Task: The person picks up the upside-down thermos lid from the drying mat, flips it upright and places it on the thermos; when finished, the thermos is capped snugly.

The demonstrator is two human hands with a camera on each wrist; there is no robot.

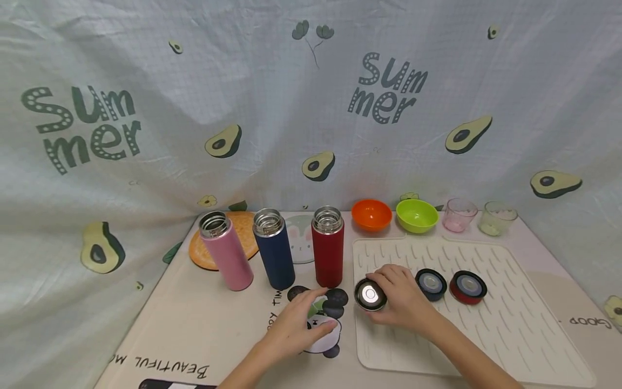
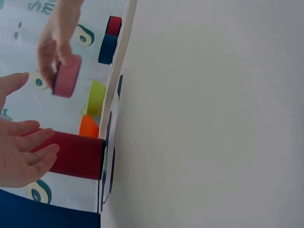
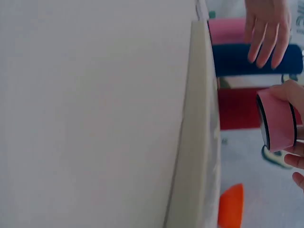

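My right hand (image 1: 402,298) grips a pink bottle lid (image 3: 278,119) by its side, raised over the left part of the cream drying mat (image 1: 437,346). The lid's dark underside with a pale disc faces the head camera. My left hand (image 1: 297,327) hovers over the panda print, fingers spread and holding nothing. Beyond it stand three uncapped bottles, upright: a pink bottle (image 1: 232,259), a blue bottle (image 1: 276,256) and a red bottle (image 1: 329,254). On the mat right of my right hand lie a blue lid (image 1: 431,284) and a red lid (image 1: 468,287).
Along the back stand an orange bowl (image 1: 371,215), a green bowl (image 1: 417,216), a pink glass (image 1: 459,215) and a greenish glass (image 1: 497,219). A round orange-slice mat (image 1: 201,254) lies behind the pink bottle. A printed curtain (image 1: 272,108) hangs behind the table.
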